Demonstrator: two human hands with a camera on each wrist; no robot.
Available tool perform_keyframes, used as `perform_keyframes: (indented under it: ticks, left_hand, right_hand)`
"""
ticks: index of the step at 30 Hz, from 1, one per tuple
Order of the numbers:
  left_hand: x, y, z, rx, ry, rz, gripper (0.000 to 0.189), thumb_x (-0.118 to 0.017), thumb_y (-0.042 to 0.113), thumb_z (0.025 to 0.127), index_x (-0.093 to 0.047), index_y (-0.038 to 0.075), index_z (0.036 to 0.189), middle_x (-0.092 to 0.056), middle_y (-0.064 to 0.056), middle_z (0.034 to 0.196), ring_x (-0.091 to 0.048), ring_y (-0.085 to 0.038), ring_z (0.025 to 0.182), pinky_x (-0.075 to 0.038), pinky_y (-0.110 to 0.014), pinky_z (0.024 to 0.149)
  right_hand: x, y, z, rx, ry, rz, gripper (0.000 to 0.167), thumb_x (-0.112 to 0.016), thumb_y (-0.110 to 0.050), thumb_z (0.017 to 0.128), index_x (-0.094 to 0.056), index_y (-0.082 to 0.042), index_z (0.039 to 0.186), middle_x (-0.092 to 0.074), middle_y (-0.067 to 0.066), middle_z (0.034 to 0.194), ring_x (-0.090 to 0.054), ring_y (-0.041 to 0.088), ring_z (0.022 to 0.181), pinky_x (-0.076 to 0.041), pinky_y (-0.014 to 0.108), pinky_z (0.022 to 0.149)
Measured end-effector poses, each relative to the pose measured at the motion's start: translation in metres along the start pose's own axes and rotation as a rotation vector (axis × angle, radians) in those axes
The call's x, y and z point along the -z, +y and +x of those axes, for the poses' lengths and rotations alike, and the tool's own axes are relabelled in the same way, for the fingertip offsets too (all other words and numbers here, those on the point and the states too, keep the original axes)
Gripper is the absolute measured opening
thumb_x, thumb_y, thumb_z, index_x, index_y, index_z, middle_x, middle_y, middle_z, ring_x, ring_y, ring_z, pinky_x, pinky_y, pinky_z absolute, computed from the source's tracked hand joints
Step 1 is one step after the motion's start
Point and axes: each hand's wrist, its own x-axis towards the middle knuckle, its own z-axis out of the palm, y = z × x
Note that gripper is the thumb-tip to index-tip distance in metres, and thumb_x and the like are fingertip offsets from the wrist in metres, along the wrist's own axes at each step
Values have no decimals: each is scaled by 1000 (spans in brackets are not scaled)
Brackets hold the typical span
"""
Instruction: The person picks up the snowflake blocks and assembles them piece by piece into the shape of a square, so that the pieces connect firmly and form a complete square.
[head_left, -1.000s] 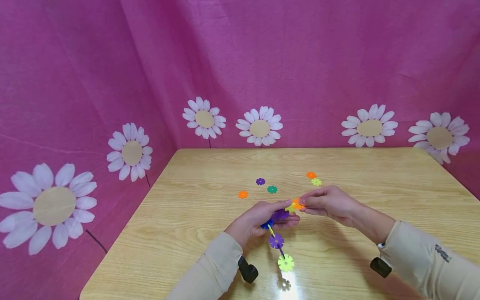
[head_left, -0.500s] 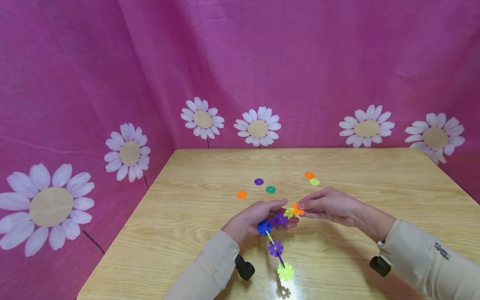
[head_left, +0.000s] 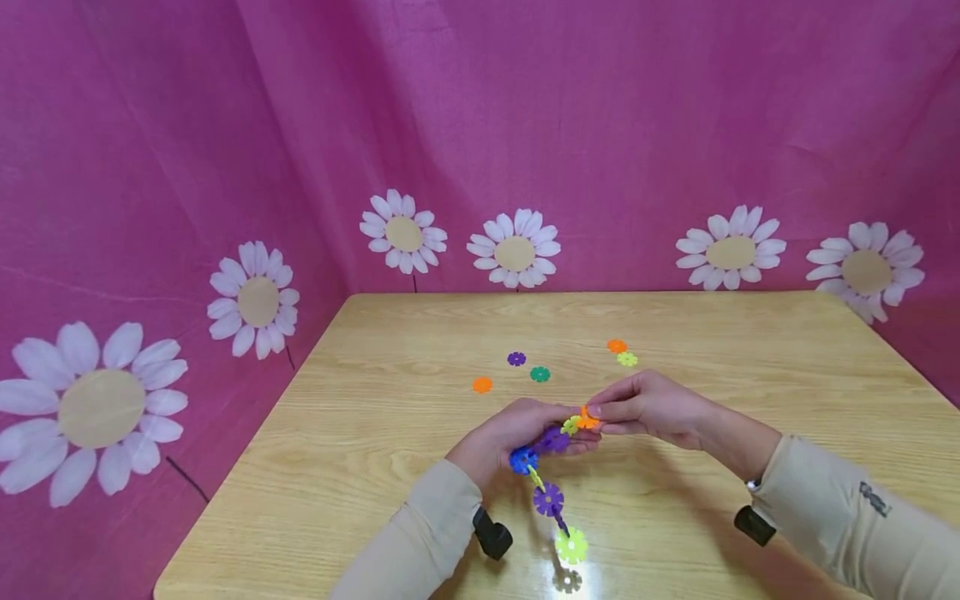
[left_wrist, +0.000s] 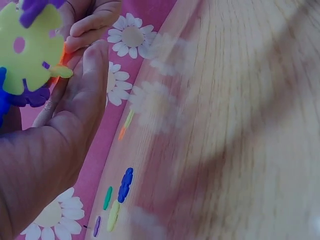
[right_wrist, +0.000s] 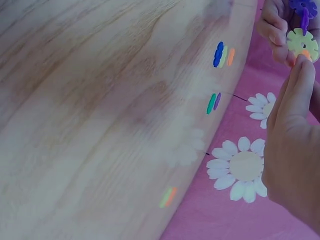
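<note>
A chain of notched plastic interlocking discs hangs between the hands in the head view. My right hand (head_left: pixel 660 412) pinches the orange disc (head_left: pixel 588 417) at its upper end between thumb and fingers. Beside that sits a yellow disc (head_left: pixel 572 426), followed by a purple disc (head_left: pixel 555 441) and a blue disc (head_left: pixel 522 461). My left hand (head_left: pixel 517 433) lies behind the chain, its thumb extended near the orange disc and its fingers beneath. Below dangle another purple disc (head_left: pixel 548 500) and, lowest, a bright yellow disc (head_left: pixel 572 547). The left fingers are partly hidden by discs.
Loose discs lie on the wooden table (head_left: pixel 360 433): purple (head_left: pixel 517 359), green (head_left: pixel 540 374), orange (head_left: pixel 482 385), and an orange one (head_left: pixel 617 346) by a yellow one (head_left: pixel 627 359). The left wrist view also shows a blue disc (left_wrist: pixel 125 185). A pink flowered curtain (head_left: pixel 585 125) stands behind.
My left thumb lifted off the yellow disc, then came down close to the orange one. The chain sagged lower, and my right hand shifted slightly left with the orange disc.
</note>
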Motion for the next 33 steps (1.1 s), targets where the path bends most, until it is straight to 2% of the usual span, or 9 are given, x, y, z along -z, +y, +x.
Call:
perform_keyframes:
  ticks: [4,7,11,14,17,22,27,29,33]
  left_hand:
    - [1,-1,0,-6,-6,5,34,-58,23,101,-69,-5,117,-72,-23,116,-73,-25,105,-59,-28,90]
    - [1,-2,1,-11,0,-13,38,-55,22,103,-64,-10,121,-69,-26,120,-73,-25,103,-60,-28,90]
    - [3,-1,1,4,32,-42,37,-52,21,104,-60,-11,122,-68,-27,121,-76,-21,94,-60,-25,86]
    - [3,-1,2,14,44,-54,34,-51,21,105,-61,-7,119,-69,-26,120,-76,-17,91,-60,-25,85]
    - [4,-2,2,13,36,-66,31,-51,21,105,-61,-6,118,-69,-26,120,-76,-19,94,-60,-27,88]
    - [9,-4,1,12,52,-77,30,-53,20,104,-60,-5,118,-70,-26,117,-75,-24,98,-61,-27,86]
    - [10,-5,-2,7,71,-96,27,-56,18,102,-61,-5,115,-72,-26,114,-76,-25,94,-62,-27,83]
    - [10,-5,-3,-4,66,-97,27,-57,18,102,-61,-6,114,-72,-26,113,-76,-23,92,-62,-27,83]
    - [8,-6,-2,-14,53,-98,28,-56,17,102,-62,-7,114,-71,-26,114,-76,-22,91,-61,-27,84]
  right_hand:
    - [0,-2,0,6,32,-75,38,-65,-10,97,-59,15,124,-73,9,106,-73,15,98,-58,35,94]
    - [6,-3,4,7,59,-88,39,-62,-10,99,-56,17,126,-74,9,104,-73,14,96,-58,35,95]
    - [23,-6,11,0,128,-59,42,-56,-6,101,-47,23,131,-75,10,103,-73,10,94,-57,35,97]
    - [37,-7,16,-4,194,-110,42,-55,-5,102,-46,23,132,-75,9,101,-73,9,91,-58,34,94]
    - [49,-6,23,-9,261,-222,40,-57,-5,100,-51,22,129,-74,9,98,-74,10,88,-60,35,90]
    - [62,-3,40,8,346,-444,31,-63,-5,97,-62,19,116,-75,16,93,-75,15,82,-63,36,82]
    - [72,-4,56,18,425,-810,23,-67,-9,92,-71,11,102,-76,15,84,-70,14,70,-60,29,68]
    - [75,-4,60,22,439,-933,21,-68,-10,91,-73,9,99,-75,14,83,-67,17,71,-58,33,70]
    - [84,0,67,1,444,-1065,21,-68,-13,91,-74,7,94,-73,15,84,-64,27,79,-57,45,79]
